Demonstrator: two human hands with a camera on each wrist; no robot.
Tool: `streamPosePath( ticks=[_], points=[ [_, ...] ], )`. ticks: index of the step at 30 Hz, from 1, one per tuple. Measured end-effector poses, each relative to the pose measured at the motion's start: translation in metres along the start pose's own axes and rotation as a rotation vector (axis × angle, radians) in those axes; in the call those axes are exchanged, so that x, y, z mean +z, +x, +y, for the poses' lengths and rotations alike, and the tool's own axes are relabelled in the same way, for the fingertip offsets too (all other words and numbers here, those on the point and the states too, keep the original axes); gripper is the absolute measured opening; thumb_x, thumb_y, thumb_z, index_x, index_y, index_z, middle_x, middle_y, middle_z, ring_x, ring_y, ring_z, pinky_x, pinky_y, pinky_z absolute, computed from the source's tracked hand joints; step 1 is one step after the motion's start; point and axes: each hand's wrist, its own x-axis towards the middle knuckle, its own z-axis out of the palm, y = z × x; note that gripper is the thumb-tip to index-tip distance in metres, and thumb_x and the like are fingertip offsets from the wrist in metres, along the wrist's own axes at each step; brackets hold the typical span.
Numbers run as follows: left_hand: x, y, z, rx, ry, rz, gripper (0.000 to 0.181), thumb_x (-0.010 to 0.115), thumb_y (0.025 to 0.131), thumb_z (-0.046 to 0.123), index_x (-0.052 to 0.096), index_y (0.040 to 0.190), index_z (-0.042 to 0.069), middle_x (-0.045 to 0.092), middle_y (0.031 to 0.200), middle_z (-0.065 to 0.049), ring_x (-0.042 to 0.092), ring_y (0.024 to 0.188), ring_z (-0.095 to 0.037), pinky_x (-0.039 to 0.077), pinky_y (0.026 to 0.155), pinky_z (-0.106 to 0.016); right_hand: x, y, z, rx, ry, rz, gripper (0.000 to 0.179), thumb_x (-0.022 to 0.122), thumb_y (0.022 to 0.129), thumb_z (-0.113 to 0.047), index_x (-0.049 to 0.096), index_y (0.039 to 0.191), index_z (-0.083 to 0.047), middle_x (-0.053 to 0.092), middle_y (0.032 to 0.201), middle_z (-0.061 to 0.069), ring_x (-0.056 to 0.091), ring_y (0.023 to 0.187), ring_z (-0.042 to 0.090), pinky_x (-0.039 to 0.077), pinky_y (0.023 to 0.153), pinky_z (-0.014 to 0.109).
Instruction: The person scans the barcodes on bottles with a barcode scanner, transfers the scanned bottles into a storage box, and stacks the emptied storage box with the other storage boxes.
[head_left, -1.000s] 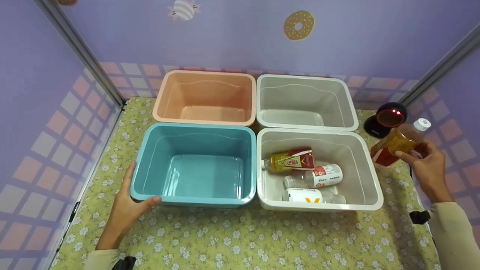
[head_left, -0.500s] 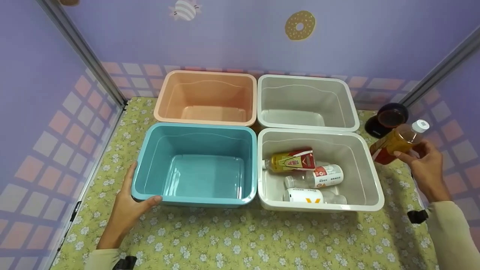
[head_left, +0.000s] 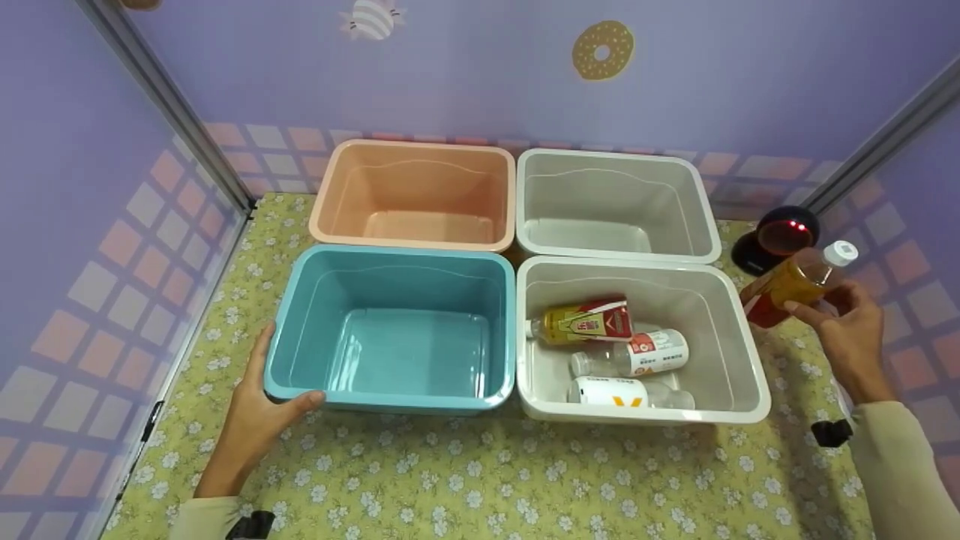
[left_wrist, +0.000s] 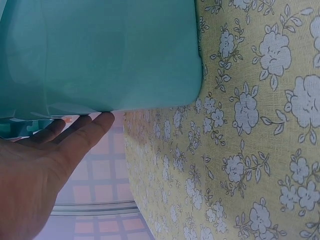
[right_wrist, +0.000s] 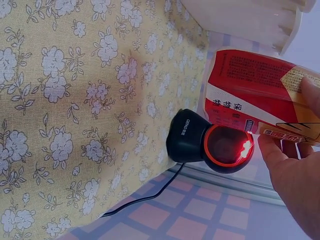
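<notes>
1. At the right of the head view, the right hand (head_left: 851,341) is pinching a white-capped bottle (head_left: 796,289) between thumb and fingers, holding it tilted, cap toward the upper right.
2. A black scanner (head_left: 780,240) is standing just beyond the bottle, glowing red; in the right wrist view it is facing the red-and-yellow label.
3. At the lower left, the left hand (head_left: 255,420) is spreading its thumb and straight fingers around a corner of the blue tub (head_left: 390,403), touching it.
4. At lower right of centre, three bottles (head_left: 634,355) are lying inside the off-white tub (head_left: 645,415).
5. Behind, orange (head_left: 409,246) and pale grey tubs (head_left: 619,256) are sitting side by side.
</notes>
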Motion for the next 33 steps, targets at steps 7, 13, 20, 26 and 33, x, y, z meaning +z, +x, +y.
streamPosePath(
  ticks=[7,13,20,26,33],
  points=[
    [0.001,-0.001,0.001,0.012,-0.007,0.003,0.124,0.091,0.093,0.020,0.004,0.177,0.045,0.031,0.173,-0.034,0.053,0.143,-0.055,0.056,0.090,-0.020,0.000,0.003,0.005,-0.003,-0.076,0.010,0.040,0.089,0.091,-0.001,0.066,0.117,-0.020,0.066,0.109,-0.015,0.063,0.103,0.000,0.054,0.083,0.006],
    [0.002,-0.002,0.002,0.016,-0.018,0.003,0.124,0.091,0.092,0.018,0.005,0.177,0.045,0.030,0.173,-0.033,0.053,0.143,-0.056,0.056,0.090,-0.019,-0.001,0.006,0.008,-0.013,-0.149,0.012,0.042,0.090,0.092,-0.007,0.064,0.120,-0.025,0.065,0.110,-0.018,0.061,0.103,0.004,0.054,0.081,0.006],
    [0.001,-0.001,0.001,0.017,-0.021,0.004,0.125,0.091,0.092,0.017,0.005,0.177,0.045,0.029,0.174,-0.033,0.051,0.145,-0.056,0.055,0.092,-0.018,-0.001,0.006,0.007,0.002,-0.123,0.009,0.041,0.091,0.091,-0.007,0.065,0.118,-0.024,0.065,0.110,-0.015,0.062,0.102,0.003,0.054,0.079,0.006],
    [0.001,-0.001,0.001,0.006,-0.028,0.004,0.125,0.091,0.092,0.018,0.004,0.176,0.047,0.027,0.175,-0.032,0.052,0.144,-0.056,0.055,0.093,-0.020,-0.003,0.003,0.002,0.018,0.000,-0.009,0.043,0.092,0.089,-0.002,0.067,0.119,-0.021,0.067,0.111,-0.011,0.067,0.099,-0.002,0.056,0.079,0.007],
    [0.002,0.000,0.000,0.000,-0.049,-0.001,0.124,0.091,0.092,0.018,0.004,0.176,0.048,0.029,0.173,-0.034,0.055,0.141,-0.055,0.057,0.092,-0.020,-0.004,0.000,-0.002,-0.016,0.178,-0.029,0.047,0.089,0.088,0.008,0.069,0.121,-0.019,0.071,0.112,-0.010,0.072,0.097,-0.002,0.058,0.082,0.010]
  ],
)
